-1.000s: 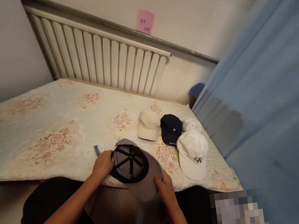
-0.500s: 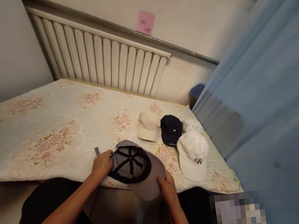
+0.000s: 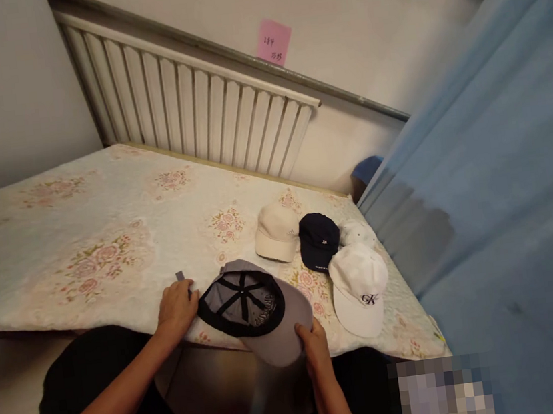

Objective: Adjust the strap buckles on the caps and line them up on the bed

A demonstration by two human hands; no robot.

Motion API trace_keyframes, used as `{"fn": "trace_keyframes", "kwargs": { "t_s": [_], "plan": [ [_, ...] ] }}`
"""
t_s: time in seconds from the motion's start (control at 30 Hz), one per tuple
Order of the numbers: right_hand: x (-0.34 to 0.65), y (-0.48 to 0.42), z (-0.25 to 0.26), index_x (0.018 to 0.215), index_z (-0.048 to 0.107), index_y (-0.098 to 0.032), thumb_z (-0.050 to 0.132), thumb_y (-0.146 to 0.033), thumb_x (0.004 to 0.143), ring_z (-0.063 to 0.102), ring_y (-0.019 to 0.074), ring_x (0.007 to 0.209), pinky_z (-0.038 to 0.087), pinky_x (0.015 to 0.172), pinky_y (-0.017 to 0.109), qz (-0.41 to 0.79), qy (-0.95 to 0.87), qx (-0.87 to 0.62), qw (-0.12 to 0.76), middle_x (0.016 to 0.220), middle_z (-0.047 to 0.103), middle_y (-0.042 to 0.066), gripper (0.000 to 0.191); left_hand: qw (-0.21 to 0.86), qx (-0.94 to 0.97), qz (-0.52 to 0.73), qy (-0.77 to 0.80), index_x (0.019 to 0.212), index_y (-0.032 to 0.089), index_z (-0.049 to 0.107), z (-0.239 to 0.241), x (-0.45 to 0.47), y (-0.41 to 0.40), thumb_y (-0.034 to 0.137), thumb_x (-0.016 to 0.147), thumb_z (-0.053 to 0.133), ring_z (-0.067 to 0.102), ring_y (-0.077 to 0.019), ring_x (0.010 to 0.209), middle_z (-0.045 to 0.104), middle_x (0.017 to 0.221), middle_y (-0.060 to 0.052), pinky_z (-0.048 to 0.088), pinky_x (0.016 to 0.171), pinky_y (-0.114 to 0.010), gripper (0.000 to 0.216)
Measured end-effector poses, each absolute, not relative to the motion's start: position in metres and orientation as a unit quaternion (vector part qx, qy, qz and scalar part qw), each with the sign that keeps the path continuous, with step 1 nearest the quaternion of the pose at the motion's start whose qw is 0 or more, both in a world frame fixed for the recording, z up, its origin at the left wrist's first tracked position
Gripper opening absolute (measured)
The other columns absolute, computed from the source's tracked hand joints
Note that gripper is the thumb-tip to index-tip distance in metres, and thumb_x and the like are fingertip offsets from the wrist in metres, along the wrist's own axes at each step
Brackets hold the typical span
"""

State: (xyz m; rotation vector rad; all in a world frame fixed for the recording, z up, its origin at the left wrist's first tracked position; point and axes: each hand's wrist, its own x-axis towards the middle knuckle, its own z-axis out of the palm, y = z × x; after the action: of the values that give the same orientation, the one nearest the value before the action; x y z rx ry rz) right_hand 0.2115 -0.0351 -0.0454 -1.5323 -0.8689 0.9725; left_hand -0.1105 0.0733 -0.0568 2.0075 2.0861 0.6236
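Note:
A grey baseball cap (image 3: 294, 312) is held upside down over the front edge of the bed, its black-taped inside facing up. Pinched at the brim's corner, it is gripped by my right hand (image 3: 316, 346), thumb on top. My left hand (image 3: 177, 308) is closed at the cap's back edge, where a short grey strap end (image 3: 180, 276) pokes out above the fingers. To the right lie a beige cap (image 3: 275, 230), a navy cap (image 3: 319, 239), a white cap with dark letters (image 3: 358, 274) and a pale cap (image 3: 357, 232) partly hidden behind it.
The caps rest on a flowered mattress (image 3: 195, 203). A radiator (image 3: 192, 96) and a wall with a pink note (image 3: 274, 41) stand behind it. A blue curtain (image 3: 498, 206) hangs along the right side. My knees in black trousers are below the bed edge.
My left hand has shifted left, from overlapping the cap's rim to its outer back edge, showing more of the inside. My right hand keeps hold of the brim.

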Motion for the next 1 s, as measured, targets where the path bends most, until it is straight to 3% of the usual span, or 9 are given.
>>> {"fn": "trace_keyframes", "kwargs": {
  "t_s": [0.2,0.6,1.0],
  "plan": [
    [0.220,-0.026,-0.058,0.094,0.070,-0.015,0.066,-0.037,0.065,0.065,0.0240,0.077,0.050,0.069,0.032,0.393,-0.386,-0.650,0.523,0.083,0.074,0.006,0.036,0.054,0.650,0.245,0.717,0.113,0.005,0.057,-0.069,-0.120,0.068,0.031,0.084,0.040,0.052,-0.0289,0.108,0.059,0.109,-0.019,0.041,0.096,-0.038,0.043],
    [0.234,-0.010,-0.061,0.091,0.071,-0.016,0.068,-0.037,0.067,0.064,0.0257,0.085,0.048,0.079,0.034,0.355,-0.430,-0.666,0.495,0.088,0.073,0.007,0.032,0.031,0.606,0.206,0.768,0.124,0.015,0.049,-0.056,-0.115,0.067,0.036,0.091,0.033,0.060,-0.0274,0.098,0.058,0.115,-0.014,0.047,0.077,-0.036,0.042],
    [0.235,-0.012,-0.063,0.097,0.070,-0.015,0.066,-0.041,0.070,0.066,0.0258,0.088,0.050,0.080,0.035,0.364,-0.445,-0.656,0.489,0.093,0.074,0.008,0.038,0.032,0.588,0.183,0.787,0.123,0.016,0.048,-0.050,-0.109,0.076,0.040,0.091,0.031,0.061,-0.0285,0.095,0.059,0.111,-0.014,0.045,0.072,-0.036,0.044]
  ]
}}
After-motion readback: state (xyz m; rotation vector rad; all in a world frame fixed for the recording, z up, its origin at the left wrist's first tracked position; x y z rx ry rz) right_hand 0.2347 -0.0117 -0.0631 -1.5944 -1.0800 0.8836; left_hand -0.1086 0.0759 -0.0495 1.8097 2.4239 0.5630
